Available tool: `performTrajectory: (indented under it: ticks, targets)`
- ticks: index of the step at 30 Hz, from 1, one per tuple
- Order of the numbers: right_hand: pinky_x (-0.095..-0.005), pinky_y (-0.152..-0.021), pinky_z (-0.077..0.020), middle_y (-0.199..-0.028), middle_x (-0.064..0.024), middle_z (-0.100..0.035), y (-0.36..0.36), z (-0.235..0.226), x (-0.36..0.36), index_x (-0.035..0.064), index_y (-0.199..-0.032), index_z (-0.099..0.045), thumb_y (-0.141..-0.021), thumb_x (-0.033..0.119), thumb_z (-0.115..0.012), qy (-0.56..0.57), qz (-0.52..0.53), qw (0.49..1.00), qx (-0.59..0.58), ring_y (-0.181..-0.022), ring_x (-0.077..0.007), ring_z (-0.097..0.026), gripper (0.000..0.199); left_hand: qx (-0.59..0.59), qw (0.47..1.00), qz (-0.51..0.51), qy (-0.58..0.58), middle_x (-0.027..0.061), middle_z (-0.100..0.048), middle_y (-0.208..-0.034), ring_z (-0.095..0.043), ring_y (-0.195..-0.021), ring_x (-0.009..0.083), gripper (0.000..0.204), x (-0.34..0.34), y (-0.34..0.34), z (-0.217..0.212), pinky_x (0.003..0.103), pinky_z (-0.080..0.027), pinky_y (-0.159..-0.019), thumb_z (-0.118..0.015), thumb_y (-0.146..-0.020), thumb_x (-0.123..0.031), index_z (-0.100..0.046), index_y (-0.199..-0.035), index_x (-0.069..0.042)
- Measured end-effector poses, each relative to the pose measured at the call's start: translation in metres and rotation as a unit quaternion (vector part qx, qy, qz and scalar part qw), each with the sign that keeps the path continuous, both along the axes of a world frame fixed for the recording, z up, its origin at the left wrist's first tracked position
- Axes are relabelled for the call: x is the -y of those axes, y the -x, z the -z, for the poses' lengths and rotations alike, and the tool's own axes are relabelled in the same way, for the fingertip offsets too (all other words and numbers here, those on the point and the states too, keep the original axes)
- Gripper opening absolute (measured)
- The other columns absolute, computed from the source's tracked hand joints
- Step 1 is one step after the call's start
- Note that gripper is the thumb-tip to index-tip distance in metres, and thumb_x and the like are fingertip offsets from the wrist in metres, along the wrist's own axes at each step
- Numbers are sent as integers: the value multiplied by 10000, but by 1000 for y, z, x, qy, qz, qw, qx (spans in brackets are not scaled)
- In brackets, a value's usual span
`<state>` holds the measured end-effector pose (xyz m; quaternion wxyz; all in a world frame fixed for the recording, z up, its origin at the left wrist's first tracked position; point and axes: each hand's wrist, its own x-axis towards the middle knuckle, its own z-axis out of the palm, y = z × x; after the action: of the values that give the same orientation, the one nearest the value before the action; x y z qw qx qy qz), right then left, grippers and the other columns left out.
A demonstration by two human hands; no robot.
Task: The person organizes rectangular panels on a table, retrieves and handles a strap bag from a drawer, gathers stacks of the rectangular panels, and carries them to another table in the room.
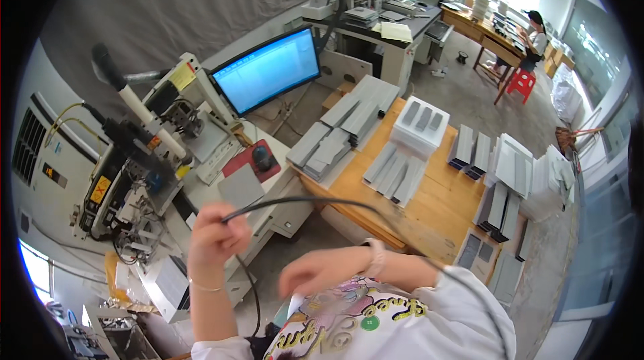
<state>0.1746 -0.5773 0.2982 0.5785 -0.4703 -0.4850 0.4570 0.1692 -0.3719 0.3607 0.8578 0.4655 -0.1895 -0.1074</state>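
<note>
The left hand (218, 231) was clenched around a black cable (322, 200) arching to its right; the right hand (320, 271) (blurred) hung loosely open, apparently empty. Repositioning seemed underway, the next move probably requiring slack.

We see a slender black cable (322, 199), gripped in the left hand (218, 234). From there it arches rightward in a smooth bow, then descends to the lower edge of view; the dark length hanging beneath the hand is probably its continuation.
</note>
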Motion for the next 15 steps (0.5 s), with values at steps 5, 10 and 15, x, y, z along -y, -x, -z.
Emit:
performTrajectory:
  ticks: [5,10,15]
  targets:
    - [-188,-634,-385,-757,23,-507,4,44,122,60,-963,-526,-823,141,-477,166,439,880,-74,-695,-52,-455,169,-47,833,74,-546,99,-571,-837,-558,-712,169,363,-23,6,50,255,-456,-647,-578,-711,-153,-523,-1023,22]
    - [-183,-571,-377,-721,23,-488,29,53,181,62,-962,-524,-853,131,-454,83,598,782,-156,-631,-47,-429,147,65,790,154,-590,134,-524,-1004,-521,-906,201,494,39,-22,95,307,-418,-799,-590,-744,-219,-420,-1164,-23]
    - [-187,-608,-411,-760,-9,-540,35,62,163,55,-959,-514,-849,130,-477,61,611,767,-189,-665,-55,-477,138,48,854,255,-452,113,-551,-939,-534,-842,166,364,111,-13,155,270,-430,-764,-543,-780,-139,-470,-1125,-47]
